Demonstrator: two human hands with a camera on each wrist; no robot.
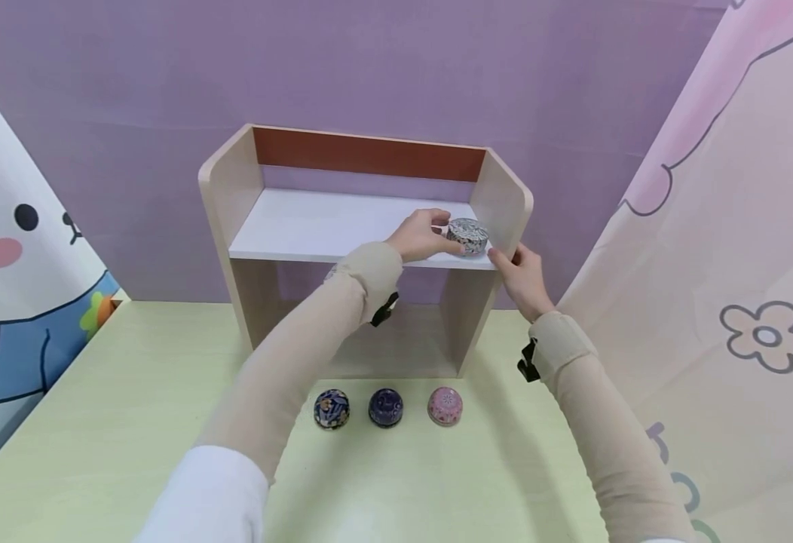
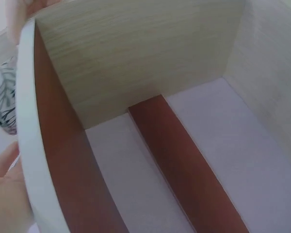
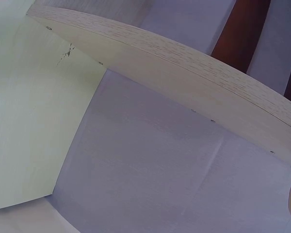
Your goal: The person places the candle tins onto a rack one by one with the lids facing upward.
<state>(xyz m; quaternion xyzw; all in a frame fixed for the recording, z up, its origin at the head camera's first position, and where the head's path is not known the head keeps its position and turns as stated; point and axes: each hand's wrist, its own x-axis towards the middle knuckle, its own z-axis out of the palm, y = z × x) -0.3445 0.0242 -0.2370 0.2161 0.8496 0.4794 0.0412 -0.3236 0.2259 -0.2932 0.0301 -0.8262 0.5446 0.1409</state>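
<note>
Three small round tins, a dark floral one (image 1: 332, 409), a navy one (image 1: 386, 407) and a pink one (image 1: 445, 406), are lined up on the pale green worktop (image 1: 98, 422) in front of a wooden shelf unit (image 1: 234, 188). A grey patterned tin (image 1: 467, 235) is gripped on the white shelf board (image 1: 315, 226) by the left hand (image 1: 424, 235), near the right side panel. That panel's front edge is touched by the right hand (image 1: 524, 277), fingers relaxed. A purple backdrop (image 1: 396, 68) is hung behind, with cartoon curtains (image 1: 742, 264) at the sides.

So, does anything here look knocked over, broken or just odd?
Nothing stands out. The patterned tin sits flat on the shelf under the left hand; three round tins stand in a neat row on the green table.
</note>
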